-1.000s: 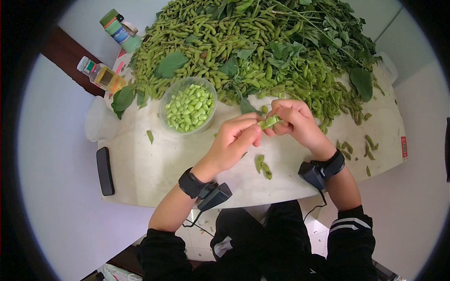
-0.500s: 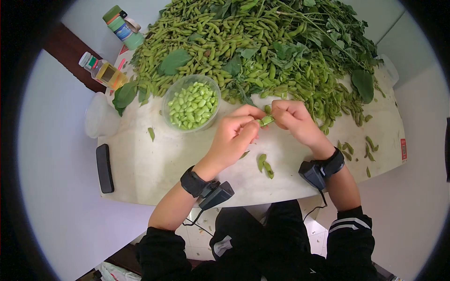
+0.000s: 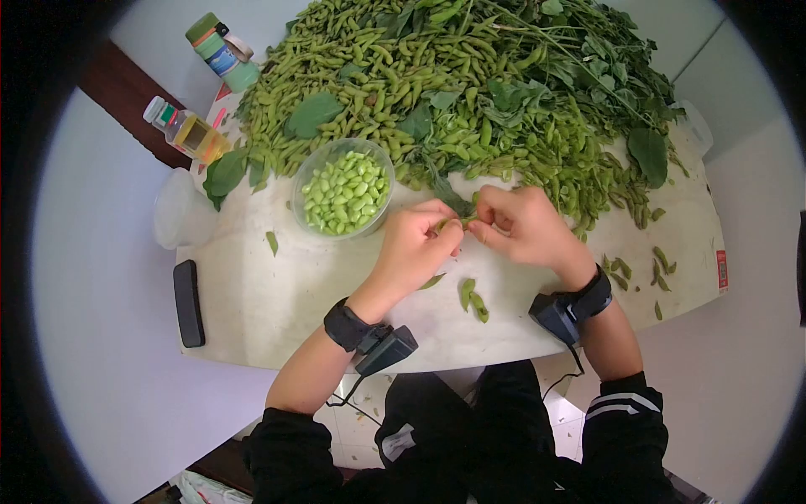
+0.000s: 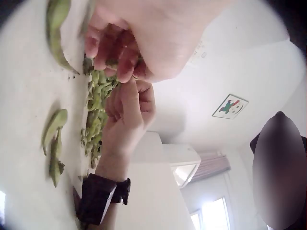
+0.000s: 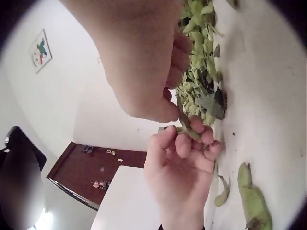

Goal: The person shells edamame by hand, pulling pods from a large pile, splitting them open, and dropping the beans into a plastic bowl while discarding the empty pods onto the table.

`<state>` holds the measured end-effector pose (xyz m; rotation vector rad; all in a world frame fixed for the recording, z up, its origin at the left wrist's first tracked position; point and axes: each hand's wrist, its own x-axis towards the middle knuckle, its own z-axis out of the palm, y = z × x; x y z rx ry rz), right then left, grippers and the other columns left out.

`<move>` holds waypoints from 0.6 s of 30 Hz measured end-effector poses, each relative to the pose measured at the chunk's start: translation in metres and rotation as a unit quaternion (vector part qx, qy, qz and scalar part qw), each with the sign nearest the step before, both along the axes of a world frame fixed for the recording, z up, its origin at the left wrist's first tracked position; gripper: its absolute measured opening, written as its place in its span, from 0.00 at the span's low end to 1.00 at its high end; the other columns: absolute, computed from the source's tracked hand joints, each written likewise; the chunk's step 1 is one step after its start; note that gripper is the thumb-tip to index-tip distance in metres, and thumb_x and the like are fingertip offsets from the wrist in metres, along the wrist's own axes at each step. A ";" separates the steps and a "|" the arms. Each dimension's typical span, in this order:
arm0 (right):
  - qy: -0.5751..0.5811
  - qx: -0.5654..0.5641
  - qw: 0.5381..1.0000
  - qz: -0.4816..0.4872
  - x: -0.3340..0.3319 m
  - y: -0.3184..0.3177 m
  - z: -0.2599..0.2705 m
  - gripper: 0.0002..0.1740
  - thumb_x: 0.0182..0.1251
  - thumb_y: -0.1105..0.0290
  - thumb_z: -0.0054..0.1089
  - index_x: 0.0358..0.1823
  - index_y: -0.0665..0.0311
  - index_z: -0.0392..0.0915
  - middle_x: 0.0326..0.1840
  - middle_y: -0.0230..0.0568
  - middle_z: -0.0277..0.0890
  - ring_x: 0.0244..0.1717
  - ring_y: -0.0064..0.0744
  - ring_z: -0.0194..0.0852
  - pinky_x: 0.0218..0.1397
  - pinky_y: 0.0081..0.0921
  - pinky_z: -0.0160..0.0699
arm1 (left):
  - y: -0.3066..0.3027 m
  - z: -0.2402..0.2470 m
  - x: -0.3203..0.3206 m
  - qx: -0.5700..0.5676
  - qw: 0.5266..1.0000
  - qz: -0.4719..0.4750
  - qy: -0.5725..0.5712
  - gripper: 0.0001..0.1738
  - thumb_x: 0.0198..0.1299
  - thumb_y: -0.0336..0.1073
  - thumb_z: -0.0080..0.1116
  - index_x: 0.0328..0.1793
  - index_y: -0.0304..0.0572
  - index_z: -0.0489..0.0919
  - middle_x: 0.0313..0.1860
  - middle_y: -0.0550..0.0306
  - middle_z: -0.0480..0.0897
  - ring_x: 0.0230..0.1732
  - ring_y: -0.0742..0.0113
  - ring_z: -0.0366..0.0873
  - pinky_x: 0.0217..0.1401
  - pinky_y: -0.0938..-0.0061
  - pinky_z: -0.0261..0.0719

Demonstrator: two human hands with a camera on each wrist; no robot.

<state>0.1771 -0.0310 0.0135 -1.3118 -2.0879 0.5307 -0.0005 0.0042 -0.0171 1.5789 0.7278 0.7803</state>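
My left hand [image 3: 413, 245] holds a green soybean pod [image 5: 188, 128] between thumb and fingers, just right of the bowl. On the other side my right hand [image 3: 535, 228] pinches the pod's far end with thumb and forefinger. In the head view the fingers cover most of this pod. Shelled green soybeans [image 3: 344, 193] partly fill a clear plastic bowl [image 3: 297, 207] left of the hands. Below the hands two pods [image 3: 474, 302] lie on the table, and a narrow pod [image 3: 433, 281] lies beside the left thumb.
A large heap of soybean pods [image 3: 369, 92] with leaves and stems [image 3: 588, 67] covers the back of the table. At the left stand a green bottle [image 3: 225, 57], a bottle of yellow liquid [image 3: 189, 134], a plastic tub [image 3: 180, 210] and a black phone [image 3: 189, 302]. Stray pods [image 3: 621, 267] lie at right.
A second ago the pod showed opened with pale beans between both hands; now fingers mostly hide it. The right hand has turned, its thumb reaching toward the left fingertips. The left hand stays nearly in place.
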 end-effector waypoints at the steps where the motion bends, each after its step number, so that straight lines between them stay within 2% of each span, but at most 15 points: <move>1: 0.000 0.000 1.000 0.000 -0.001 0.000 -0.001 0.08 0.51 0.67 0.55 0.23 0.62 0.69 0.13 0.43 0.66 0.15 0.42 0.68 0.20 0.32 0.64 | 0.000 0.001 0.000 0.000 1.000 0.000 0.000 0.11 0.54 0.27 0.48 0.24 0.23 0.72 0.30 0.56 0.74 0.22 0.75 0.73 0.25 0.83 0.71; 7: 0.002 0.006 1.000 0.011 0.000 0.002 -0.009 0.11 0.56 0.65 0.49 0.23 0.65 0.70 0.15 0.48 0.67 0.18 0.49 0.68 0.22 0.37 0.64 | -0.001 0.007 0.000 0.019 1.000 0.001 -0.021 0.09 0.55 0.26 0.47 0.27 0.23 0.72 0.31 0.55 0.75 0.24 0.74 0.74 0.27 0.82 0.72; 9: 0.001 -0.011 1.000 0.003 -0.001 0.001 -0.005 0.14 0.59 0.61 0.48 0.23 0.65 0.70 0.15 0.51 0.66 0.19 0.51 0.67 0.22 0.38 0.64 | -0.001 0.009 0.000 0.095 0.995 -0.016 -0.037 0.09 0.55 0.26 0.47 0.27 0.24 0.72 0.31 0.55 0.74 0.25 0.74 0.74 0.27 0.82 0.73; 10: 0.001 -0.011 1.000 0.003 -0.002 0.001 -0.003 0.14 0.59 0.61 0.48 0.23 0.65 0.70 0.15 0.51 0.66 0.19 0.51 0.67 0.22 0.38 0.64 | -0.001 0.010 0.001 0.095 0.995 -0.016 -0.037 0.09 0.55 0.26 0.47 0.27 0.24 0.72 0.31 0.55 0.74 0.25 0.74 0.74 0.27 0.82 0.73; 13: 0.009 -0.050 0.999 -0.007 -0.004 0.000 0.001 0.17 0.60 0.59 0.49 0.24 0.66 0.69 0.15 0.51 0.67 0.19 0.52 0.66 0.22 0.38 0.63 | -0.001 0.010 0.001 0.086 0.995 -0.026 -0.041 0.10 0.56 0.28 0.46 0.26 0.26 0.73 0.33 0.57 0.74 0.25 0.76 0.71 0.27 0.82 0.69; 18: -0.020 0.011 0.998 -0.056 -0.007 0.001 -0.005 0.15 0.58 0.61 0.51 0.24 0.66 0.68 0.14 0.49 0.68 0.17 0.50 0.68 0.21 0.38 0.67 | 0.001 0.005 -0.001 0.084 0.995 -0.026 -0.047 0.16 0.59 0.34 0.42 0.24 0.32 0.76 0.37 0.58 0.75 0.29 0.75 0.66 0.31 0.82 0.62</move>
